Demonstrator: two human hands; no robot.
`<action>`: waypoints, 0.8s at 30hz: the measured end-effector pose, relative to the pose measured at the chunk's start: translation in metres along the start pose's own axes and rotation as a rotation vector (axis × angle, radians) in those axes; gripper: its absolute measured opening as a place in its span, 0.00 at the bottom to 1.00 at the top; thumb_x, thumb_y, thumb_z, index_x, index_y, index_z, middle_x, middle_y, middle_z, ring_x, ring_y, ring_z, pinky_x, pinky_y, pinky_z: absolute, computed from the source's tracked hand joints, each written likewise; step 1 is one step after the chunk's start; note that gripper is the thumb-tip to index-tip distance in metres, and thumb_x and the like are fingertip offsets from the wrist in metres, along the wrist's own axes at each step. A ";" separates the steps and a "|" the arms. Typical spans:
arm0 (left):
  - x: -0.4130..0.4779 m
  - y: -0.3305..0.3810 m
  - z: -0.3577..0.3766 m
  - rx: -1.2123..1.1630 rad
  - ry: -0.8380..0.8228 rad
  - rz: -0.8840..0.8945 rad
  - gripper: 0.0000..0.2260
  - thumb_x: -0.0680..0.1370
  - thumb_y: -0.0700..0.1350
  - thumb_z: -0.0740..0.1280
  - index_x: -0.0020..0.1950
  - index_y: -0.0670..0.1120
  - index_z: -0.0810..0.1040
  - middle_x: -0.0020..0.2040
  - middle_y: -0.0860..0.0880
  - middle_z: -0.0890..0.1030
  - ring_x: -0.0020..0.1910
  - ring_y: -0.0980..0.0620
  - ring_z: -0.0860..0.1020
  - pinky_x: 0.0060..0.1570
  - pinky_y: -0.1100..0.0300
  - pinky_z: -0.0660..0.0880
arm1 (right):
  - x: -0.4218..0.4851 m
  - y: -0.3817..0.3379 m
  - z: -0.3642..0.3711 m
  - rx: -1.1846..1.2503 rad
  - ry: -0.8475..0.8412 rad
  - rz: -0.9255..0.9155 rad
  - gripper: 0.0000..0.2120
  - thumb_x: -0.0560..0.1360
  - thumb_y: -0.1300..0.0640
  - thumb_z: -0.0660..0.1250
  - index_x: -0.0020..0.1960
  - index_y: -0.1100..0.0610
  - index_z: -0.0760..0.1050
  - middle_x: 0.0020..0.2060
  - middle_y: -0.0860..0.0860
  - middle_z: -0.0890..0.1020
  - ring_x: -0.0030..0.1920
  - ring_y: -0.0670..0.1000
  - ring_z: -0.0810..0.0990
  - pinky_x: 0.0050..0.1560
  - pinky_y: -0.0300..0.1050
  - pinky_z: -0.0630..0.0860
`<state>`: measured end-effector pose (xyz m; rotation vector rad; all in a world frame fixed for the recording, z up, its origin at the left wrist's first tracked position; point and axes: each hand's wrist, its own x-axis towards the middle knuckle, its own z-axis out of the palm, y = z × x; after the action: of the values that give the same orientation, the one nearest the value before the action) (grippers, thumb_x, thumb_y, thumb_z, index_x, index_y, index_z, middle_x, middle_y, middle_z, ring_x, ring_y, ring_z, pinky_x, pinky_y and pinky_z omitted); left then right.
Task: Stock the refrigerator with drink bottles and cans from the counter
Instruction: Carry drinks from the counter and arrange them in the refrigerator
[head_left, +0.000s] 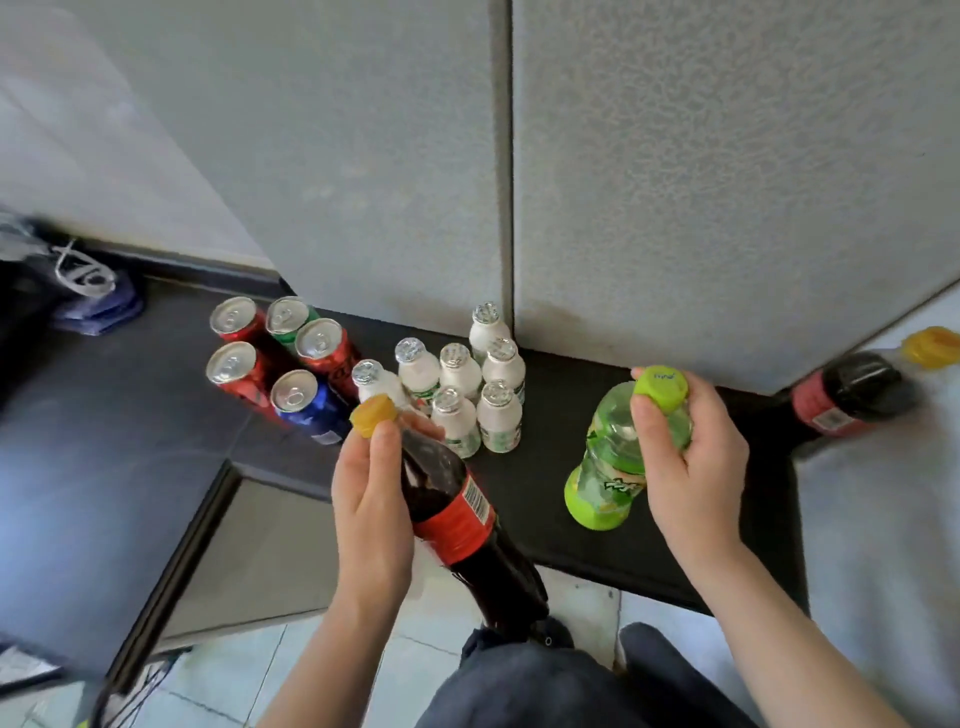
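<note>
I see the left hand (371, 493) grasping a cola bottle (452, 499) by its neck at seven o'clock, the right hand (685, 457) clutching a green bottle (608, 467) at four o'clock, by the black counter (535, 478).

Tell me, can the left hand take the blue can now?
Probably not yet. The left hand grips the cola bottle, so it is occupied. The blue can stands close by with nothing in front of it; once empty, the hand could likely reach it.
</note>
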<state>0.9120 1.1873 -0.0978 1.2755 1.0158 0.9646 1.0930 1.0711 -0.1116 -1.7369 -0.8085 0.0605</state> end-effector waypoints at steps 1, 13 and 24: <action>-0.007 -0.001 -0.009 0.013 0.026 0.008 0.15 0.79 0.50 0.58 0.45 0.41 0.77 0.42 0.46 0.83 0.42 0.51 0.81 0.42 0.62 0.78 | -0.001 -0.007 0.003 0.025 -0.065 -0.063 0.11 0.76 0.47 0.61 0.53 0.53 0.74 0.46 0.39 0.78 0.48 0.36 0.78 0.50 0.27 0.70; -0.126 -0.030 -0.124 0.062 0.652 -0.039 0.17 0.73 0.56 0.60 0.45 0.43 0.78 0.42 0.46 0.82 0.41 0.50 0.80 0.40 0.63 0.77 | -0.086 -0.043 0.094 0.370 -0.684 -0.148 0.13 0.76 0.48 0.62 0.53 0.56 0.77 0.45 0.43 0.81 0.47 0.39 0.79 0.49 0.34 0.74; -0.242 -0.035 -0.210 0.109 1.046 -0.018 0.16 0.76 0.57 0.59 0.45 0.45 0.76 0.43 0.47 0.81 0.44 0.51 0.79 0.45 0.56 0.77 | -0.183 -0.095 0.123 0.395 -1.043 -0.076 0.15 0.76 0.43 0.58 0.52 0.51 0.77 0.45 0.39 0.81 0.45 0.41 0.79 0.44 0.29 0.72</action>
<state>0.6429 1.0112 -0.1240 0.7924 1.8783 1.6298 0.8545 1.0845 -0.1359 -1.2217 -1.4765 1.0666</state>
